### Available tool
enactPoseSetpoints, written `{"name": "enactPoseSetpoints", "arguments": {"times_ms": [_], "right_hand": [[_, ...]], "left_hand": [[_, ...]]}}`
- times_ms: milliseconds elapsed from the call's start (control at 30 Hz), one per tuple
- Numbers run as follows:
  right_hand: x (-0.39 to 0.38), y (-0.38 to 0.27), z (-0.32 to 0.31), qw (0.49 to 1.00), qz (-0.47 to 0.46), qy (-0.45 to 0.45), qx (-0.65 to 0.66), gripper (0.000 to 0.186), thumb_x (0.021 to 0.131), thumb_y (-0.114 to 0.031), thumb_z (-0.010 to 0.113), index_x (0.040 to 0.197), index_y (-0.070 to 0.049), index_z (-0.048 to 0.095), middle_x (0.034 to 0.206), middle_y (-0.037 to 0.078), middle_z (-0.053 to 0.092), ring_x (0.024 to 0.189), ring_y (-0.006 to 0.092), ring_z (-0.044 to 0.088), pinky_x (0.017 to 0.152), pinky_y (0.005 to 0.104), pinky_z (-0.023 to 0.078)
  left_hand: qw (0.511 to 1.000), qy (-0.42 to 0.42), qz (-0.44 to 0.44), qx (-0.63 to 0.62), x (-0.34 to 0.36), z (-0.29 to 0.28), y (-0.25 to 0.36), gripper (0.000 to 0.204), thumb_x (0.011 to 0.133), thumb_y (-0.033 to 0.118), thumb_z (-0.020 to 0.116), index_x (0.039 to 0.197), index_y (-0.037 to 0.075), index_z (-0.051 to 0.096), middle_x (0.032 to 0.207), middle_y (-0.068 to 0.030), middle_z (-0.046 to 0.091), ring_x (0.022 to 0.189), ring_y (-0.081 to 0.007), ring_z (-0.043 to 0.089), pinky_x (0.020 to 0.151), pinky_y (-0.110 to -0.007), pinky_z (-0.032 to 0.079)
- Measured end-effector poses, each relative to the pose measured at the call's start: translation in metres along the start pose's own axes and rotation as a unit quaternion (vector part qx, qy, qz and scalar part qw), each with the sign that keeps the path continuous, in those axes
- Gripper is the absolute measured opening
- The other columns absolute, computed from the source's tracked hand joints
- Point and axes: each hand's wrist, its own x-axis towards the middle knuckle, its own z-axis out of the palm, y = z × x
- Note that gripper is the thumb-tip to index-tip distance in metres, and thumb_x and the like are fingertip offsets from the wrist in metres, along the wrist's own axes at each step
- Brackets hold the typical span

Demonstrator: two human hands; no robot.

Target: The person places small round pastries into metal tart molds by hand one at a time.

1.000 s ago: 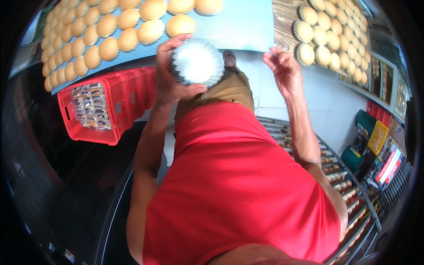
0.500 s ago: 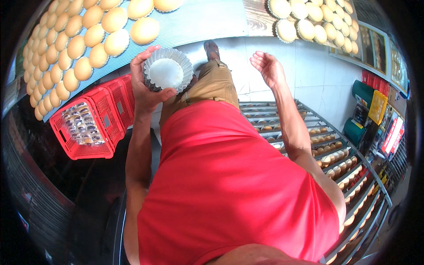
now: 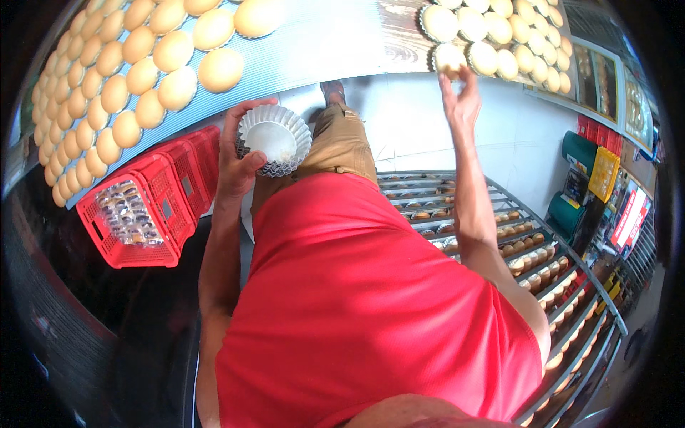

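Note:
My left hand is closed on a stack of fluted metal baking tins, tilted so that the pale inside of the top one shows. Thumb and fingers grip the stack's left side. Further right, my right hand reaches out to the table edge, its fingers apart. Its fingertips meet the near edge of a round golden cake in a fluted tin, the closest of a group at the right. Whether they press on the tin or only touch it is hard to see.
Rows of golden cakes cover the blue ribbed tabletop at the left. Below stand red plastic crates, one holding wrapped pieces. A metal rack with trays of cakes is by my right side. Green and yellow items stand far right.
My right hand has moved forward and right, from above the floor to the cake at the table edge. The stack of tins in my left hand has shifted slightly nearer and turned.

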Motion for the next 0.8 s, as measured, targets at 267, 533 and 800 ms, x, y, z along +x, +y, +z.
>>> {"name": "enactPoseSetpoints", "arguments": {"times_ms": [267, 533, 800], "right_hand": [[0.080, 0.012, 0.010, 0.965, -0.070, -0.105, -0.230, 0.098, 0.065, -0.050, 0.087, 0.139, 0.004, 0.051, 0.134, 0.032, 0.056, 0.126, 0.0443, 0.054, 0.105, 0.0472, 0.046], [-0.013, -0.126, 0.007, 0.883, 0.005, -0.387, 0.264, 0.080, 0.076, -0.026, 0.090, 0.140, 0.000, 0.051, 0.128, 0.016, 0.061, 0.116, 0.0233, 0.062, 0.095, 0.0337, 0.054], [-0.069, -0.197, 0.060, 0.820, -0.171, -0.503, 0.212, 0.081, 0.075, -0.031, 0.091, 0.140, 0.000, 0.054, 0.134, 0.018, 0.058, 0.124, 0.0271, 0.058, 0.105, 0.0371, 0.047]], "left_hand": [[0.992, -0.079, -0.051, 0.084, 0.018, -0.003, -0.014, 0.075, 0.077, 0.035, 0.076, 0.140, 0.004, 0.049, 0.140, -0.0139, 0.055, 0.127, -0.0233, 0.054, 0.108, -0.039, 0.044], [0.974, -0.085, -0.172, -0.120, 0.018, 0.003, -0.041, 0.053, 0.089, 0.011, 0.074, 0.137, 0.003, 0.053, 0.125, -0.0072, 0.061, 0.117, -0.0156, 0.058, 0.101, -0.033, 0.048], [0.971, -0.026, -0.171, -0.165, 0.007, -0.005, -0.033, 0.071, 0.087, 0.015, 0.077, 0.146, 0.000, 0.040, 0.129, -0.0122, 0.057, 0.120, -0.0186, 0.058, 0.104, -0.034, 0.049]]}}
